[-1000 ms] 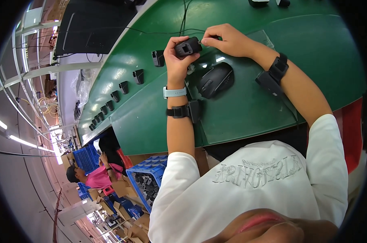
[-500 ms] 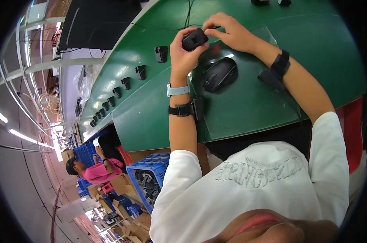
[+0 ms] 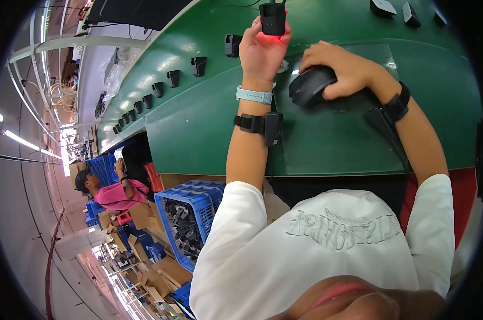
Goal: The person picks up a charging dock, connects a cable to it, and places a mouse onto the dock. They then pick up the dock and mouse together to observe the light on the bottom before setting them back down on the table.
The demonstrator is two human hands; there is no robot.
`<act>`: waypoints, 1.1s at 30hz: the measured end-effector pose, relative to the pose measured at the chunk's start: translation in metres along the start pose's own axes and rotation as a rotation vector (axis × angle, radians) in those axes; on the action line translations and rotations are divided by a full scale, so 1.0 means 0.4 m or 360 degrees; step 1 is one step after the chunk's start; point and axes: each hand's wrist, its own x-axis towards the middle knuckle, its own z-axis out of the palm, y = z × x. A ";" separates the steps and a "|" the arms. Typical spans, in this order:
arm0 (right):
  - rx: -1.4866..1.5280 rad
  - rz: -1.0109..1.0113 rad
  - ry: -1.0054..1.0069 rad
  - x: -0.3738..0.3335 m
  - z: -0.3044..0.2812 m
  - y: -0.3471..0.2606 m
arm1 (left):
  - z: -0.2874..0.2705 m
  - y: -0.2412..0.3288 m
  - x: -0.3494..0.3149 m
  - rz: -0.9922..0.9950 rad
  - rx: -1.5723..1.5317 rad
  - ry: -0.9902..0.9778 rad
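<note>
My left hand (image 3: 264, 60) holds up a small black boxy device (image 3: 272, 20) between thumb and fingers, near the top edge of the view. Red light glows on the palm and fingertips just below this device. My right hand (image 3: 340, 66) is wrapped over a black computer mouse (image 3: 308, 88) resting on a clear sheet on the green table; its fingers curl over the far side and the thumb lies along the near side. A dark cable shows behind the device, but where it ends I cannot make out.
Several black boxy pieces (image 3: 199, 66) stand in a row along the left of the green table (image 3: 209, 133). White-and-black items (image 3: 383, 7) lie at the far right. A blue crate (image 3: 207, 205) of dark parts stands at lower left, and a person in pink (image 3: 121, 196) sits beyond it.
My right hand has left the device and come down onto the mouse. My left hand has moved up and slightly right with the device, which now casts a red glow.
</note>
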 end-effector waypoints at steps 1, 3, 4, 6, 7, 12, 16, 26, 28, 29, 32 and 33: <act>0.0254 0.0084 0.0034 -0.004 -0.011 0.019 | 0.026 -0.002 -0.008 0.0046 0.0031 0.0130; 0.1092 0.0291 0.0165 -0.030 -0.036 0.077 | 0.057 -0.016 -0.014 0.0014 -0.0002 0.0093; 0.1409 0.0386 0.0336 -0.049 -0.050 0.080 | 0.065 -0.013 -0.019 0.0008 -0.0009 0.0073; 0.1981 0.0361 0.0659 -0.064 -0.057 0.084 | 0.078 0.002 -0.017 -0.0008 -0.0075 0.0079; 0.1971 0.0380 0.0662 -0.069 -0.063 0.097 | 0.082 -0.004 -0.013 -0.0039 -0.0138 0.0071; 0.2169 0.0314 0.1081 0.010 -0.080 0.010 | 0.045 -0.046 -0.025 0.0334 0.0618 0.0062; 0.1930 0.0131 0.1178 0.012 -0.074 0.020 | 0.036 -0.076 0.001 0.0408 0.1245 0.0066; 0.1747 0.0114 0.1172 0.009 -0.062 0.064 | 0.012 -0.081 0.005 0.0811 0.1477 -0.0445; 0.1587 0.0165 0.1220 0.014 -0.061 0.052 | 0.026 -0.080 -0.008 0.0539 0.1545 -0.0022; 0.1586 0.0158 0.1221 0.017 -0.058 0.048 | 0.025 -0.077 -0.008 0.0505 0.1566 0.0012; 0.1305 0.0214 0.1313 0.018 -0.052 0.028 | 0.018 -0.069 -0.009 0.0426 0.1686 0.0094; 0.0987 0.0231 0.1358 0.016 -0.044 0.012 | 0.016 -0.067 -0.010 0.0383 0.1787 0.0155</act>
